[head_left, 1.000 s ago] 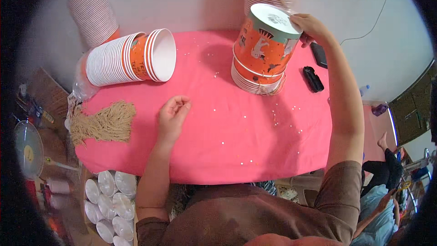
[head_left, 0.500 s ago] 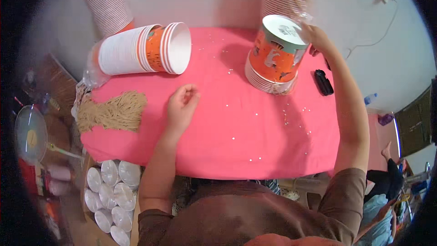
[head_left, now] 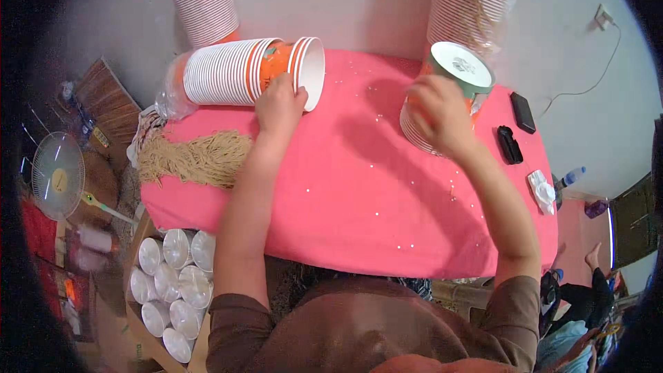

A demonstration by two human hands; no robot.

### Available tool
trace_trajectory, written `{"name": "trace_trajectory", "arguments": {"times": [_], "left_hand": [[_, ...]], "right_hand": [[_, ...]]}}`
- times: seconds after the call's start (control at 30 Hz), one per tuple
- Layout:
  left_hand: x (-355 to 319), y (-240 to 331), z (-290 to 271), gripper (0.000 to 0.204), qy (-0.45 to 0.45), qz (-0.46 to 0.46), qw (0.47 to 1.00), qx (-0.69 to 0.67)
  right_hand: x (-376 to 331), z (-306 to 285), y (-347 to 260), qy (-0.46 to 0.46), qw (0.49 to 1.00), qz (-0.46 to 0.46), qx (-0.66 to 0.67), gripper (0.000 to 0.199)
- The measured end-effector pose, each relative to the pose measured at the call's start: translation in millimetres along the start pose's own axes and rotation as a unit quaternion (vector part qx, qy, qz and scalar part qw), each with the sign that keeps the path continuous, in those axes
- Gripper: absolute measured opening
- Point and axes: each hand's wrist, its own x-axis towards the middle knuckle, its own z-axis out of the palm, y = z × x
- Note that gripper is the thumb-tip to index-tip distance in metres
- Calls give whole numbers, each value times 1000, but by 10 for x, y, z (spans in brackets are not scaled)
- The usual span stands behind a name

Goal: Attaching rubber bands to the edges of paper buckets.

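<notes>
A stack of nested paper buckets (head_left: 224, 76), white with orange printing, lies on its side with its mouths facing right. My left hand (head_left: 282, 107) is closed on the rim area of the front paper bucket (head_left: 314, 74). Farther right, another stack stands upside down, topped by a bucket with a green band and a white base (head_left: 459, 62). In front of that stack is my right hand (head_left: 442, 116), its fingers loosely bent and slightly apart, with nothing visible in them. It hides much of the orange side of the upturned bucket.
Tan rubber bands (head_left: 197, 159) lie in a pile at the left on the pink tablecloth (head_left: 345, 228). Tall bucket stacks (head_left: 476, 7) stand at the back. Dark cases (head_left: 510, 145) and a white packet (head_left: 542, 192) lie at the right. A box of clear cups (head_left: 166, 280) sits lower left.
My left hand has moved up to the lying stack and closed on its front bucket. My right hand has left the upturned bucket's far right edge and come leftward. The view has shifted.
</notes>
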Motion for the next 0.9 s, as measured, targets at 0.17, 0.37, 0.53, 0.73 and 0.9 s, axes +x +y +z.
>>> {"name": "trace_trajectory", "arguments": {"times": [0.17, 0.37, 0.53, 0.73, 0.9], "left_hand": [[-87, 47, -76, 25, -84, -45, 994, -57], [-22, -127, -159, 70, -25, 103, 992, -66], [121, -225, -27, 110, -109, 175, 978, -6], [77, -222, 47, 118, -126, 149, 981, -1], [-2, -245, 35, 120, -83, 141, 986, -13]], "right_hand": [[54, 767, -290, -100, 978, 86, 164, 28], [439, 1745, -492, -76, 828, 302, 466, 38], [686, 2072, -605, -2, 813, 301, 498, 28], [534, 2012, -478, -15, 887, 260, 381, 20], [268, 1386, -376, -31, 939, 226, 257, 19]]}}
